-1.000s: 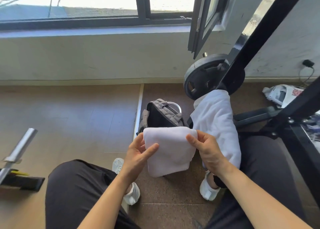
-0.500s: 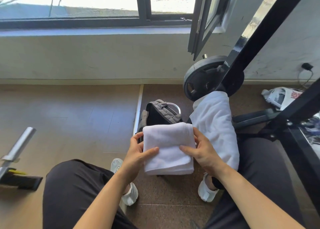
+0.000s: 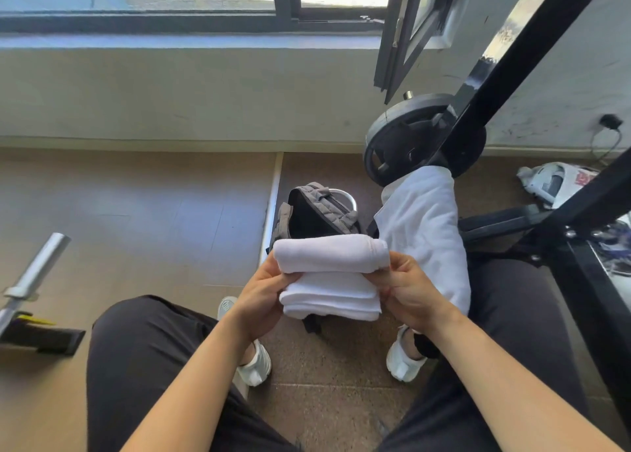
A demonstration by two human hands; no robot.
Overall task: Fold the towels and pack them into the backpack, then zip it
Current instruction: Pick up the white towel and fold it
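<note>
A white towel [image 3: 330, 281], folded into a thick layered bundle, is held in the air between my knees. My left hand [image 3: 264, 293] grips its left end and my right hand [image 3: 408, 289] grips its right end. Just behind it on the floor stands a grey backpack [image 3: 319, 209] with its top open and a dark inside showing; the towel hides its lower part. A second white towel [image 3: 423, 229] hangs unfolded over my right thigh, beside the backpack.
A black weight plate [image 3: 403, 144] leans on a black rack frame [image 3: 532, 59] at the right. A steel barbell end [image 3: 37, 264] lies at the left. A white plastic bag [image 3: 553, 183] sits at the far right. My white shoes [image 3: 254, 369] flank the backpack.
The towel was flat and hanging from my fingers one second ago. It has since been folded over again into a shorter, thicker bundle, with both hands closing in on its ends.
</note>
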